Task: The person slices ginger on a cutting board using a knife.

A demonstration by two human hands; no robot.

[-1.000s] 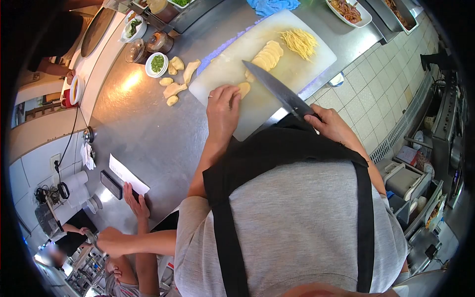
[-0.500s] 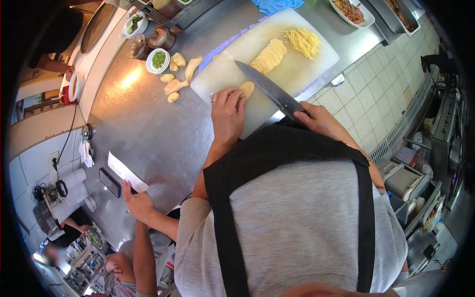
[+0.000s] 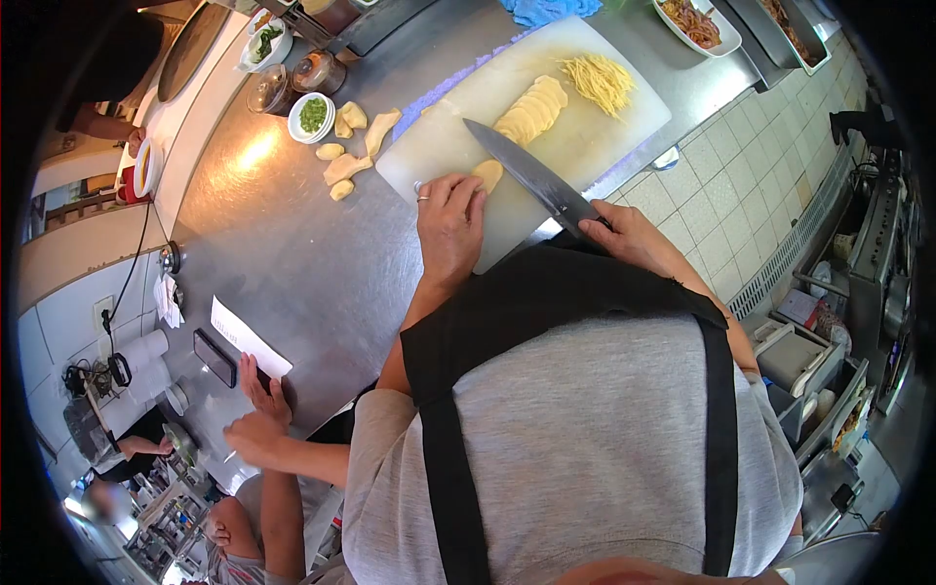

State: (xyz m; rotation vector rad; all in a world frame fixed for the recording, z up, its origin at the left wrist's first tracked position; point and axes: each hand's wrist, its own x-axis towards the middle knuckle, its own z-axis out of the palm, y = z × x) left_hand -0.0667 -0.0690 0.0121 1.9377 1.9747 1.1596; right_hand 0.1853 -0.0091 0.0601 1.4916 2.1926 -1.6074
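On the white cutting board (image 3: pixel 444 127), my left hand (image 3: pixel 450 226) has its fingers curled over a pale yellow piece of peeled ginger (image 3: pixel 488 175). My right hand (image 3: pixel 624 234) grips a large kitchen knife (image 3: pixel 529 172) by its dark handle. The blade slants across the board just right of the ginger piece, its tip pointing up and left. Beyond the blade lies an overlapping row of ginger slices (image 3: pixel 533 109). Farther off is a pile of thin ginger shreds (image 3: pixel 600 85).
Left of the board sit several peeled ginger pieces (image 3: pixel 343 167) and a white bowl of chopped green herbs (image 3: pixel 313 117). A blue cloth (image 3: pixel 549 10) and a white dish of food (image 3: pixel 700 27) stand at the back. Another person's hand (image 3: pixel 259 437) is near a paper sheet (image 3: pixel 249 338) and phone (image 3: pixel 214 358).
My hands, the knife and the ginger stay practically still. At lower left, other people's hands have shifted near the paper and phone.
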